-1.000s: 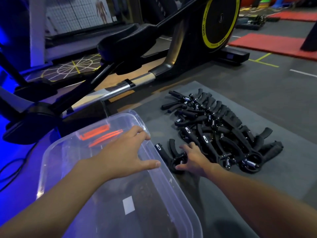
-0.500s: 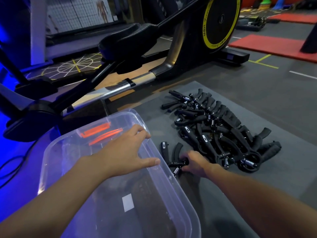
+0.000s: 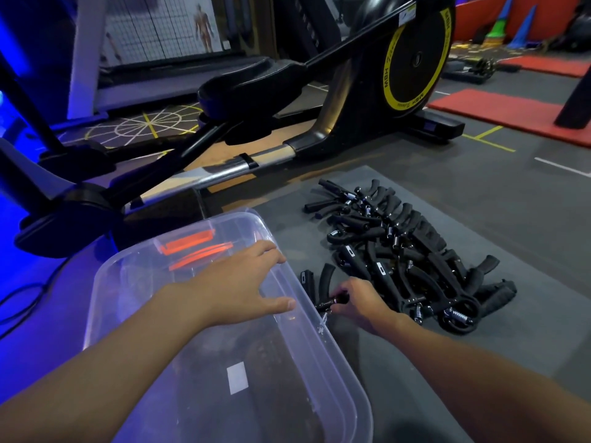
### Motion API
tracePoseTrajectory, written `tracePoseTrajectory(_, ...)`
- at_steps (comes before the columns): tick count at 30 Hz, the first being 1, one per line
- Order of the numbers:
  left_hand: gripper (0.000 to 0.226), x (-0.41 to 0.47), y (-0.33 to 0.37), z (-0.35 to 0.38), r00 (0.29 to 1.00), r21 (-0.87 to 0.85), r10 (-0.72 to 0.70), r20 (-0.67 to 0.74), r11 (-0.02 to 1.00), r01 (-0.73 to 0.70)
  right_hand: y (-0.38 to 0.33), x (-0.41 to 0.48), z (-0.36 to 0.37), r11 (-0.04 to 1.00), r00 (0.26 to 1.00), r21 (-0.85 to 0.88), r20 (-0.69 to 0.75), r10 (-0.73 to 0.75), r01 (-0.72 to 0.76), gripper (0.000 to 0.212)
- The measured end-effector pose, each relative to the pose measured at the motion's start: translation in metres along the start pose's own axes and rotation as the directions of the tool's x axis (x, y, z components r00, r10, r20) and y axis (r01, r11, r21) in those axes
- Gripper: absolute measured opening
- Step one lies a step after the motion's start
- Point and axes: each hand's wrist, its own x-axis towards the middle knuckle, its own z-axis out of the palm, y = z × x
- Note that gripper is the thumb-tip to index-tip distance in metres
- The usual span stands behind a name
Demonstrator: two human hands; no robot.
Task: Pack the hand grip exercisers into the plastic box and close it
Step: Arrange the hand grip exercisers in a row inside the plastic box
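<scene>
Clear plastic box (image 3: 326, 362) sits under my left hand (image 3: 236, 292), whose fingers are spread flat over its transparent lid, thumb reaching toward the right rim. Just right of that rim, my right hand (image 3: 361, 305) pinches the spring end of one black hand grip exerciser (image 3: 323, 282), its two handles pointing away from me. Beyond my right hand, the rest of the exercisers (image 3: 406, 251) lie heaped together on the grey floor mat (image 3: 479, 330). An elliptical trainer (image 3: 319, 100) stands beyond both hands.

Black elliptical trainer (image 3: 319, 91), red mats (image 3: 499, 113)
</scene>
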Motion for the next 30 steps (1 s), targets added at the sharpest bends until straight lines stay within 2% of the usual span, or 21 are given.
tracePoseTrajectory(4,0.074,-0.002,-0.003,-0.001,1.000,-0.001,0.008,-0.011,1.000,-0.009,-0.013,-0.004,-0.015,0.998,0.994,0.005,-0.081,-0.069,0.070,0.022)
tracePoseTrajectory(8,0.055,-0.005,-0.005,-0.007,0.998,0.025,0.034,-0.050,0.999,-0.033,-0.024,-0.005,-0.041,0.998,0.971,0.025,-0.232,-0.057,0.065,0.024)
tracePoseTrajectory(15,0.036,-0.016,0.000,-0.037,0.972,0.027,0.060,-0.228,0.998,-0.056,-0.083,-0.020,-0.116,0.981,0.894,0.084,-0.431,-0.123,0.175,0.021)
tracePoseTrajectory(22,0.038,-0.037,0.009,-0.061,0.910,-0.049,0.032,-0.413,0.997,-0.057,-0.145,-0.057,-0.151,0.921,0.857,0.170,-0.454,-0.243,0.351,0.021)
tracePoseTrajectory(30,0.033,-0.082,-0.019,-0.089,0.893,-0.022,0.029,-0.448,0.999,-0.044,-0.198,-0.080,-0.131,0.812,0.859,0.351,-0.400,-0.319,0.466,0.017)
